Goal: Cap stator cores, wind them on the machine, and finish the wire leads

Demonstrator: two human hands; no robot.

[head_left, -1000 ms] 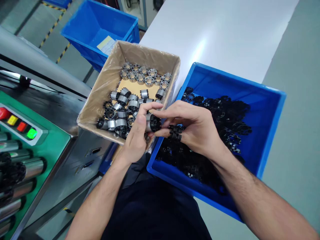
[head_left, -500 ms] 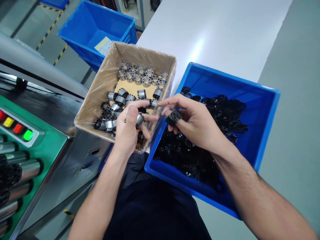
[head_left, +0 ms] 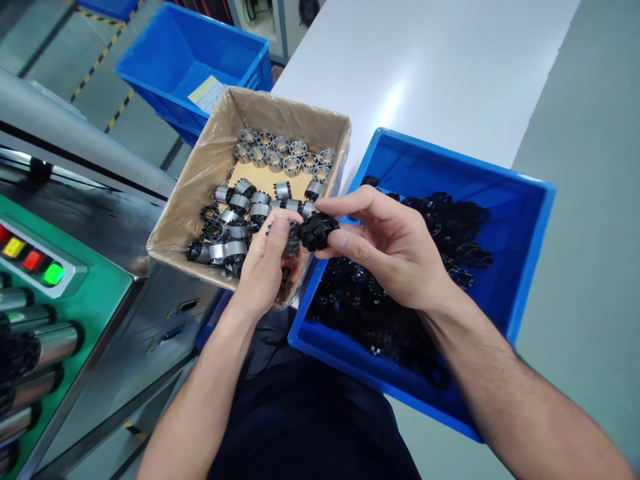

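Note:
My left hand (head_left: pixel 267 263) is closed around a metal motor core (head_left: pixel 291 241), partly hidden by the fingers. Between the thumb and fingers of my right hand (head_left: pixel 390 240) is a black plastic ring (head_left: pixel 319 231) with notched edges. The ring is right up against the end of the core; whether it is seated on it I cannot tell. Both hands are above the right side of a plastic-lined cardboard box (head_left: pixel 185 193), where several metal cores (head_left: pixel 235 249), some with black ends, lie loose and others stand in rows.
A blue bin (head_left: pixel 530 267) at the right holds a heap of black plastic rings (head_left: pixel 375 320). Behind the box stands another blue bin (head_left: pixel 195 40) with a paper in it. To the left is a green machine panel (head_left: pixel 100 293) with coloured buttons. A white table (head_left: pixel 435 60) extends behind.
My hands have come together. The right hand has brought the black ring leftward to the core, and the left fingers, spread before, have curled around the core.

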